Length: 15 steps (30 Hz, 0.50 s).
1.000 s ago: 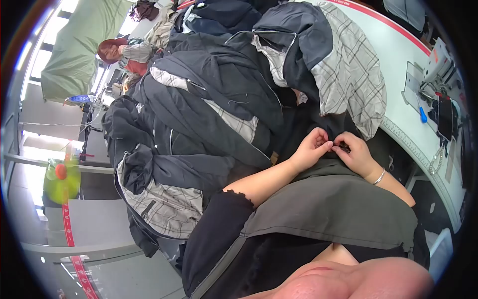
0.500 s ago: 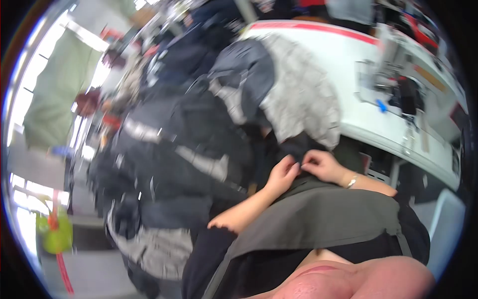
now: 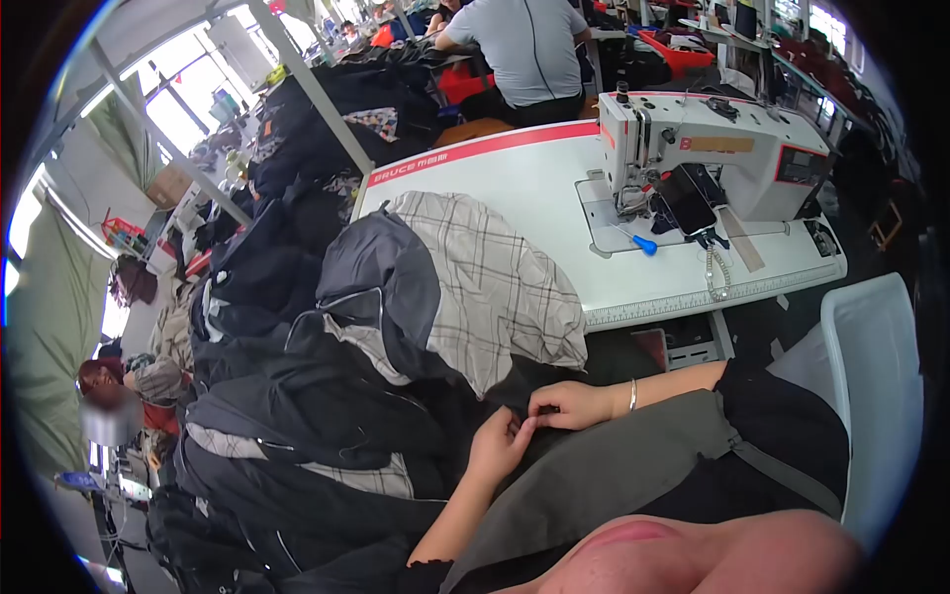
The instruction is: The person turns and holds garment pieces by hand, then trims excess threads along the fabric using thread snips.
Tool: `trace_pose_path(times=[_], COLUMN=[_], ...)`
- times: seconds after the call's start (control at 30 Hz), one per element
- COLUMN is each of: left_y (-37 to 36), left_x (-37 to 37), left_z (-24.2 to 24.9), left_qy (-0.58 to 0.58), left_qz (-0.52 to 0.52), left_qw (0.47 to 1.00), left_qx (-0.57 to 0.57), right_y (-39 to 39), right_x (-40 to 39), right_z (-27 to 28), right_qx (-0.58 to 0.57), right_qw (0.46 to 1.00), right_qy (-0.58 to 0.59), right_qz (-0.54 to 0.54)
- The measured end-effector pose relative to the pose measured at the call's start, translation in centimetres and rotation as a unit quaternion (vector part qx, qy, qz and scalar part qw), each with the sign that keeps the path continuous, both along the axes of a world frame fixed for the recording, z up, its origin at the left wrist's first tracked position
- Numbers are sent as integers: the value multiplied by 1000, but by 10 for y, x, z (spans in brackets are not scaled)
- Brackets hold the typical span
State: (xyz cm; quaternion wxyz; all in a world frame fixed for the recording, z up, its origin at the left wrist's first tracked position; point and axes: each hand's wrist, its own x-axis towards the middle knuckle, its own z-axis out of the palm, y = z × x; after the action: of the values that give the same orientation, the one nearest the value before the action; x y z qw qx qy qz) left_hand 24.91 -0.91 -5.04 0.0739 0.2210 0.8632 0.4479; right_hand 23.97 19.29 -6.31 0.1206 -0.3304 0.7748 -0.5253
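Observation:
My left hand (image 3: 497,444) is closed, with thumb and fingers pinched at the edge of a dark jacket (image 3: 457,342) with checked lining. Touching it fingertip to fingertip, my right hand (image 3: 576,406) pinches the same black cloth, a silver bracelet on its wrist. The jacket's pale checked lining (image 3: 510,267) is turned out and spreads over the left part of the white sewing table (image 3: 485,170). Between the fingers, the exact bit of cloth is too small to make out.
A sewing machine (image 3: 712,148) stands at the table's right, with a phone (image 3: 688,198), a blue-handled tool (image 3: 643,244) and a ruler strip nearby. Piled dark jackets (image 3: 297,416) lie left. A pale plastic bin (image 3: 871,366) is at my right. A co-worker (image 3: 524,49) sits beyond the table.
The view has swung to the right and sharpened, showing more of the sewing machine and the co-worker. Both hands stay together, pinching the dark cloth.

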Motion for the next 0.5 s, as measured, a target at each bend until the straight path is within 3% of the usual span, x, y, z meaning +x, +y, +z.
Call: trace_pose_path(times=[0.2, 0.33, 0.5], left_y=[-14, -18, -12], left_x=[0, 2, -1], left_z=[-19, -27, -36], left_qy=[-61, -70, -131], left_qz=[-17, -18, 6], left_qw=[994, 992, 973], left_qx=[90, 100, 191], right_y=[-10, -13, -13], right_x=[-4, -3, -2], right_z=[-14, -16, -10], right_qx=[-50, -57, -30], right_qw=[997, 997, 999], right_qy=[-64, -43, -39], right_qz=[5, -1, 1])
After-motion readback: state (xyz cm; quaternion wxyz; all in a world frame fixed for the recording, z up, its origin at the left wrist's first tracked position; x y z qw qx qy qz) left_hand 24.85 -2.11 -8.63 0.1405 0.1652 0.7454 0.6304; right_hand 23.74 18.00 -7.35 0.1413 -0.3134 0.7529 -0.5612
